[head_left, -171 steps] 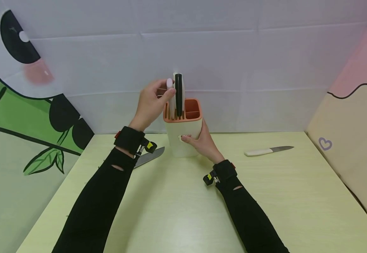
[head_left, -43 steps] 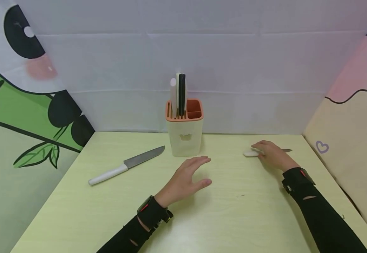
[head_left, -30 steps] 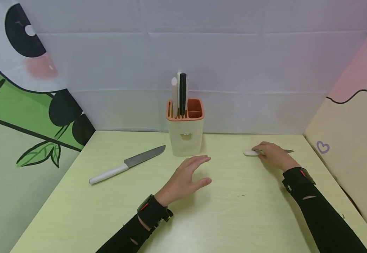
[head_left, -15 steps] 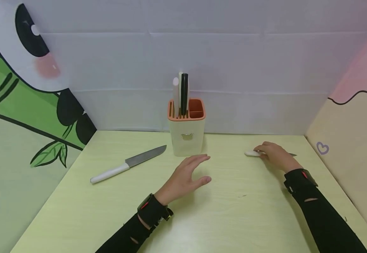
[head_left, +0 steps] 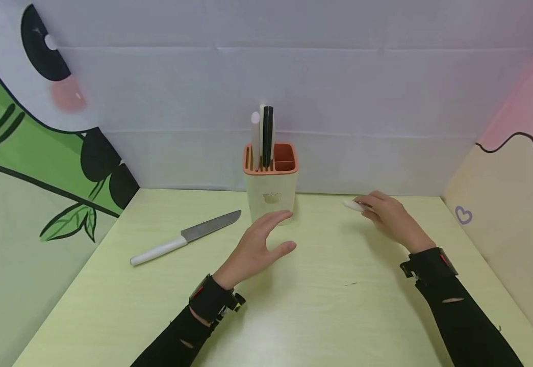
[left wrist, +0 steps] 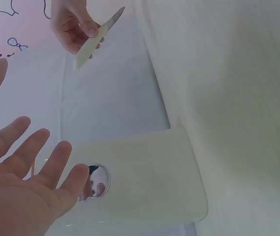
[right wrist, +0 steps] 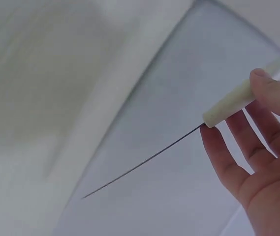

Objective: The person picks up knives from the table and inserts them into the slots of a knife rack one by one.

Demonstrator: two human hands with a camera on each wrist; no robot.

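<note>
Right now the right hand pinches a small white-handled knife by the handle, lifted off the bench, right of the knife block. Left hand hovers just in front of the block, fingers spread, holding nothing. Large knife lies on the bench at left.

No readable text, label, brand or number shows on any surface in these views
</note>
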